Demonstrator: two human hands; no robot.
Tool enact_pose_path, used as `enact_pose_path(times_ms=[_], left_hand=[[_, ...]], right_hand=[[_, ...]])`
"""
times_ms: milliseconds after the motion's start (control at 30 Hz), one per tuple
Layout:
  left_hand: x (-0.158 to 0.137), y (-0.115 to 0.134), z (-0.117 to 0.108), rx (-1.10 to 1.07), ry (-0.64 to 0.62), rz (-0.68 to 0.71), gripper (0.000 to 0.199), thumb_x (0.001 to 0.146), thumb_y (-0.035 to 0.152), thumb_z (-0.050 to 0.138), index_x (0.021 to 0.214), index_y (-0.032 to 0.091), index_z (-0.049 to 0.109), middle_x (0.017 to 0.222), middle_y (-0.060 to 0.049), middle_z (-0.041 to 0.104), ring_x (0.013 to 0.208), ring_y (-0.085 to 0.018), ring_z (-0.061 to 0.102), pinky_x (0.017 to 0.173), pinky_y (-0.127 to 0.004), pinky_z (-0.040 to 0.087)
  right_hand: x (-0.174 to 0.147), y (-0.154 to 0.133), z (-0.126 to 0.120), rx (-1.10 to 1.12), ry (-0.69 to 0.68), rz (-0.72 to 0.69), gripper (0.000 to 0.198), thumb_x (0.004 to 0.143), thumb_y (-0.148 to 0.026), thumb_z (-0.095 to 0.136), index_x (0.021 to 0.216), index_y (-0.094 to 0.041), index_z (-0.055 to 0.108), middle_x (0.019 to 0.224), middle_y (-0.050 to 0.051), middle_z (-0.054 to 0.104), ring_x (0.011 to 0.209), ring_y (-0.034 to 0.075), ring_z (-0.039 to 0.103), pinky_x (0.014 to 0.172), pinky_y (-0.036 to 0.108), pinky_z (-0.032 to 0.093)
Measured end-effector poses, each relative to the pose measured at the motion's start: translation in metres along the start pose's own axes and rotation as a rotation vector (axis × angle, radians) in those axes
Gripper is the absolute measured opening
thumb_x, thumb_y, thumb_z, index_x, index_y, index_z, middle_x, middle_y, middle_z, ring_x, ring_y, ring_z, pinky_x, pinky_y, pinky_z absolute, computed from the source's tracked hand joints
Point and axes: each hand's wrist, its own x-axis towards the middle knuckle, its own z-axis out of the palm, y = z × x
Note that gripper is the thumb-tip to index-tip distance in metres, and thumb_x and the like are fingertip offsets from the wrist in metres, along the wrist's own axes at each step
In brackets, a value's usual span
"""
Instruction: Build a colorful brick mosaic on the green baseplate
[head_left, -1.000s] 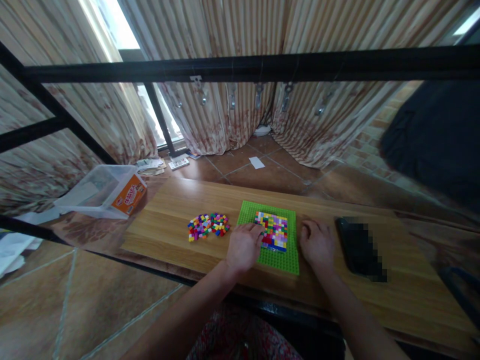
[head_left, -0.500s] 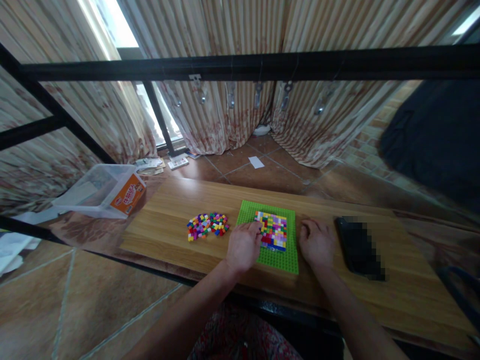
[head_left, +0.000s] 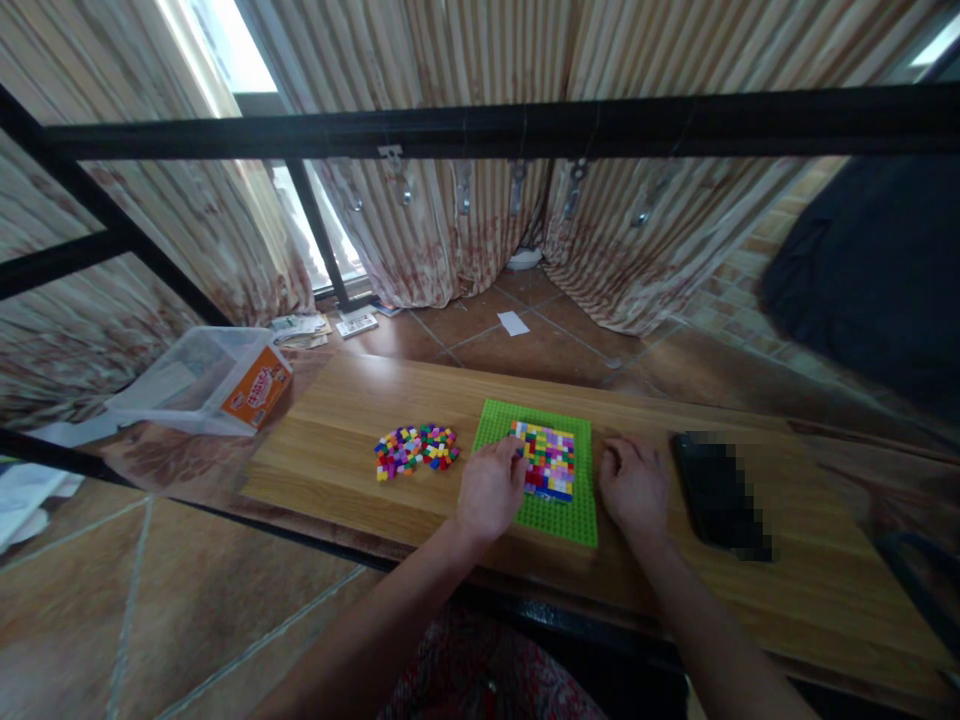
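A green studded baseplate [head_left: 562,524] lies on the wooden table, bearing a square patch of multicoloured bricks [head_left: 551,462] with a blue row along its near edge. My left hand [head_left: 489,488] is over the plate's left side, thumb and fingers pinched at the patch's left edge. A small dark blue building brick [head_left: 519,453] seems to show at those fingertips, partly hidden. Just right of the plate, my right hand [head_left: 634,488] rests on the table with its fingers curled in, and I see nothing in them. Loose coloured bricks [head_left: 415,450] lie in a pile left of the plate.
A black phone [head_left: 709,490], partly pixelated, lies right of my right hand. Beyond the table's left end stands a clear plastic box [head_left: 199,385] with an orange label. A black metal bar [head_left: 480,132] crosses in front of striped curtains [head_left: 465,60].
My left hand has shifted very slightly, with its fingertips still at the left edge of the brick patch. The right hand stays in place.
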Motion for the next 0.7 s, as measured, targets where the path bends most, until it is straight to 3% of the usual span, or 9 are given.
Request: enact_pose_path(times_ms=[700], left_hand=[[0.0062,0.0103,-0.0031,-0.026,-0.047,-0.188,0.021,0.085,0.018,0.057,0.105,0.021,0.063,0.089,-0.003,0.073,0.084,-0.018,0.068,0.078,-0.029,0.051]], right_hand=[[0.0,0.0002,-0.0004,0.003,-0.018,-0.004,0.027,0.088,-0.025,0.044,0.097,-0.015,0.067,0.104,0.013,0.065,0.097,0.025,0.053,0.086,0.039,0.04]])
